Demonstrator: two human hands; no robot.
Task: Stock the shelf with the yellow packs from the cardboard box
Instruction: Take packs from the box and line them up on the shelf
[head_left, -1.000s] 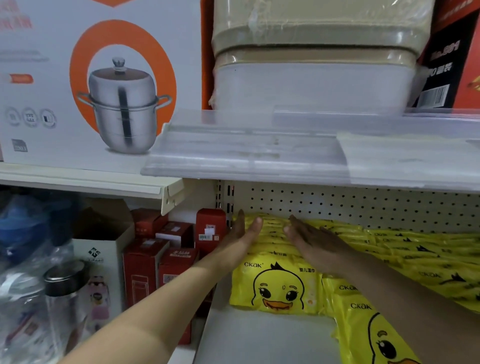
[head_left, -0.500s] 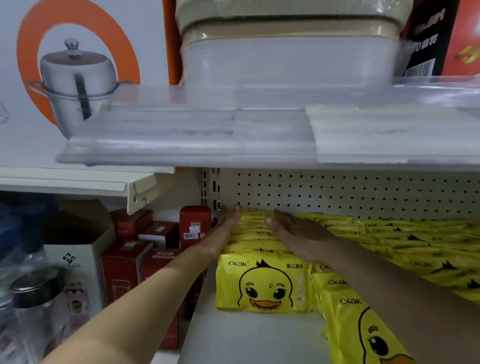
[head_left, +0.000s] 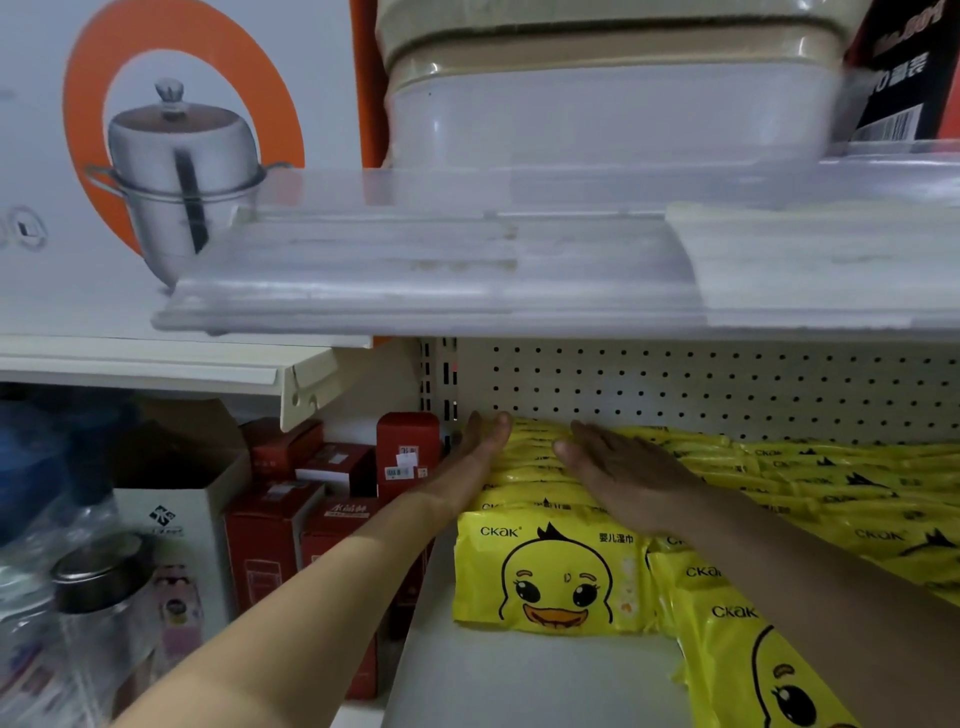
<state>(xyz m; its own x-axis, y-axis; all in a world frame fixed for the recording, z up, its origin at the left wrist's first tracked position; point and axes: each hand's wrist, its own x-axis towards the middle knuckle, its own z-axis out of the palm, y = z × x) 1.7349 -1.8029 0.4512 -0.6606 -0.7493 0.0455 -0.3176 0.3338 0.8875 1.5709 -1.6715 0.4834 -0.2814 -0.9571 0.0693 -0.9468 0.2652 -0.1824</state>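
Two hands mid-frame, your left hand (head_left: 480, 452) flat, fingers straight, against the yellow packs (head_left: 550, 577), right hand (head_left: 618, 473) flat on top, packs overlapping, uncountable.

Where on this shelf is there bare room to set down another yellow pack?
Free: bare shelf board in front of the front duck pack, beside the nearer packs. Crowded: the row that left hand and right hand touch, and everything rightward.
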